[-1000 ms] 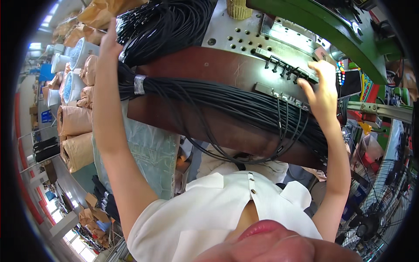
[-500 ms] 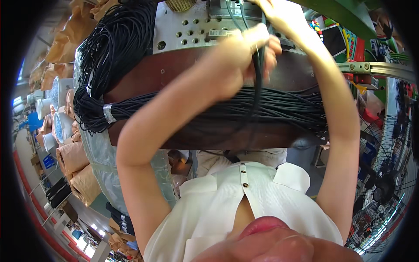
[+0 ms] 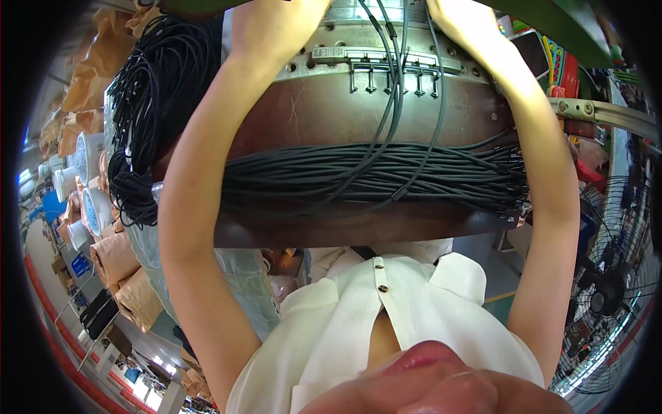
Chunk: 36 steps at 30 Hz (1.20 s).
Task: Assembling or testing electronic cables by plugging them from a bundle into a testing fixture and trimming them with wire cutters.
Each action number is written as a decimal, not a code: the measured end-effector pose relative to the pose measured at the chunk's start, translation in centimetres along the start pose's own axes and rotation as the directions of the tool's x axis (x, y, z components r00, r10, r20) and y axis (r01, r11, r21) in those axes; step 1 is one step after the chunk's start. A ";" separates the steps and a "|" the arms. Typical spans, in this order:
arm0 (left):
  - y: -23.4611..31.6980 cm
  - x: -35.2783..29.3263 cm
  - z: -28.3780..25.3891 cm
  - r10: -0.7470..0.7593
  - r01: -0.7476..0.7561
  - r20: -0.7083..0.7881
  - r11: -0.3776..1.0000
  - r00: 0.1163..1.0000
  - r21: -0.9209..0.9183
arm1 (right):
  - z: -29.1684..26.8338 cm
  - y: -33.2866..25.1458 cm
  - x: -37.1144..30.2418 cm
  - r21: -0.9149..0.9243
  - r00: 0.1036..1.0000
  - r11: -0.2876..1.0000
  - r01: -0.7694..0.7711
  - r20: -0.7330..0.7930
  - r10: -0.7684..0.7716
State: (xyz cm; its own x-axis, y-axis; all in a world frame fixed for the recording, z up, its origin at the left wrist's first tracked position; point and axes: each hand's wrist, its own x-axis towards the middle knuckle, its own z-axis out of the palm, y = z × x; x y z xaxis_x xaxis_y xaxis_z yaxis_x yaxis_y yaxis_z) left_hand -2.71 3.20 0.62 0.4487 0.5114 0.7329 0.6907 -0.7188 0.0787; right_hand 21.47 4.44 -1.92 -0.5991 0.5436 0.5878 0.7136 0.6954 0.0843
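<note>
My left hand and my right hand reach to the top edge, one on either side of a metal plate with holes. Fingers of both are cut off there, so their grip is hidden. Between my wrists several black cables run down from the top edge. They cross a bundle of black cables lying along the brown board. A metal strip with a row of small dark T-shaped pieces sits at the plate's near edge, partly behind the hanging cables.
A large heap of black cables lies at the left. Green machine parts overhang the top right. A metal rail juts in at the right, above a black fan. Paper-wrapped rolls stand at the far left.
Both hands have moved forward to the top edge and apart, the left one going left. The cables that my left hand gripped now hang between my wrists. The strip with dark pieces has come into view.
</note>
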 end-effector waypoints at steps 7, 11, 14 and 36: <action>-2.2 -1.5 4.0 -0.106 0.190 0.277 0.936 0.955 -0.297 | -0.7 -0.8 -0.1 -0.150 0.979 0.986 -0.077 0.175 0.103; -0.8 -0.4 4.1 -0.195 0.313 0.312 0.866 0.930 -0.391 | -0.5 -0.3 0.4 0.055 0.928 0.941 -0.334 0.194 0.318; -1.8 -1.6 4.3 0.074 -0.107 0.315 0.991 0.946 0.087 | 0.2 1.1 -1.2 -0.047 0.984 0.996 -0.080 0.154 0.086; 0.6 -3.4 -1.8 -0.177 0.142 0.292 0.981 0.940 0.135 | -3.1 1.7 -3.8 0.100 0.890 0.916 -0.387 0.298 0.344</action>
State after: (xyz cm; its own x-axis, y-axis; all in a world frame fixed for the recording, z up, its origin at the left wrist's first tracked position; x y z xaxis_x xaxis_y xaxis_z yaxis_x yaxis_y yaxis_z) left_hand -4.82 0.15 -0.62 0.4652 0.7450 0.4780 0.8178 -0.5684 0.0900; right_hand 26.11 2.13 -1.52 -0.3964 0.8633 0.3123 0.8497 0.4738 -0.2312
